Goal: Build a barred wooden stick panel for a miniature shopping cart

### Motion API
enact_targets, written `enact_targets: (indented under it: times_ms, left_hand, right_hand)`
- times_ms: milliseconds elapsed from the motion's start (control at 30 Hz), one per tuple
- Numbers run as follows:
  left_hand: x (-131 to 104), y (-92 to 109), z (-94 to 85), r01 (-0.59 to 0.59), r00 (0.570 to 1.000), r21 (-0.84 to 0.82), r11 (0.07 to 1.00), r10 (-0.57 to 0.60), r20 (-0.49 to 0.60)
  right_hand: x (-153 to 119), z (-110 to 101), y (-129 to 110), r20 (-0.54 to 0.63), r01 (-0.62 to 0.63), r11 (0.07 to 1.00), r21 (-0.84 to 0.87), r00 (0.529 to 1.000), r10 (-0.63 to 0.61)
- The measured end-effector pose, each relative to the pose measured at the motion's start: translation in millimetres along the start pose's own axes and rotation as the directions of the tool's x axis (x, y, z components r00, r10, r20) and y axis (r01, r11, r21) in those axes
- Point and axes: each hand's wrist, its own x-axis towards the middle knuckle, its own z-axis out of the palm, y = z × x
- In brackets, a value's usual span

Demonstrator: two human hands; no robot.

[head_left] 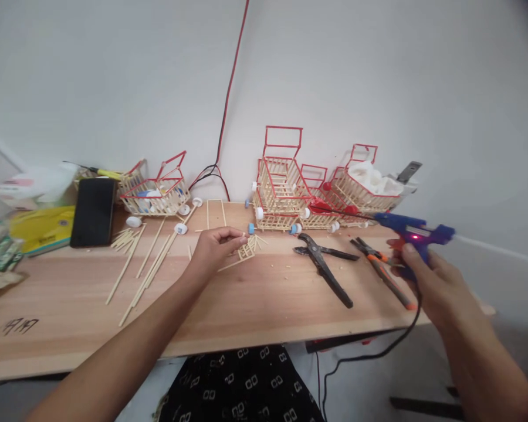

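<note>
Our left hand (215,246) pinches a small stick grid (246,251) with its fingertips, near the middle of the table (264,305), just before the carts (286,187), while our right hand (431,281) is wrapped around the blue glue gun (411,231) at the right edge, above the pliers (323,264). We judge the grid to be very light, stiff but fragile at its glued joints, so it is best taken by its outer sticks with a soft pinch; the gun is rigid and best held by its handle, away from the hot nozzle. Dark marks at the table's near left corner are too blurred for us to read, and no brand shows.
</note>
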Motion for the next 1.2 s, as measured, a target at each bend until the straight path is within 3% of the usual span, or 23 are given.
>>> enact_targets:
  times_ms: [33,100,200,267,367,433,600,1200]
  left_hand:
    - [0,0,-0.1,-0.03,1.0,0.014,0.999,0.03,0.004]
    - [0,0,-0.7,-0.103,0.995,0.043,0.994,0.103,0.013]
    - [-1,0,-1.6,-0.197,0.98,0.078,0.977,0.196,0.021]
    - [-1,-1,-1.5,-0.182,0.983,0.064,0.981,0.181,0.017]
    - [-1,-4,-0.7,-0.064,0.998,-0.011,0.998,0.064,-0.005]
    - [0,-4,-0.3,-0.031,0.999,-0.041,0.999,0.031,-0.023]
    - [-1,0,0.0,-0.1,0.993,0.016,0.995,0.101,-0.054]
    - [-6,6,0.9,-0.178,0.982,0.062,0.982,0.181,-0.051]
  right_hand:
    - [-8,10,-9,0.081,-0.038,0.993,0.111,0.996,0.029]
    - [-24,30,-27,0.244,-0.074,0.983,0.168,0.969,0.032]
    - [-48,60,-49,0.431,0.027,0.975,0.219,0.894,-0.122]
    - [-59,76,-57,0.503,0.078,0.962,0.262,0.84,-0.205]
    - [-68,93,-60,0.576,0.063,0.955,0.289,0.786,-0.227]
    - [-69,100,-60,0.599,0.052,0.96,0.276,0.771,-0.214]
    - [-68,108,-58,0.599,0.068,0.968,0.24,0.775,-0.203]
    - [-70,111,-60,0.614,0.043,0.972,0.229,0.769,-0.178]
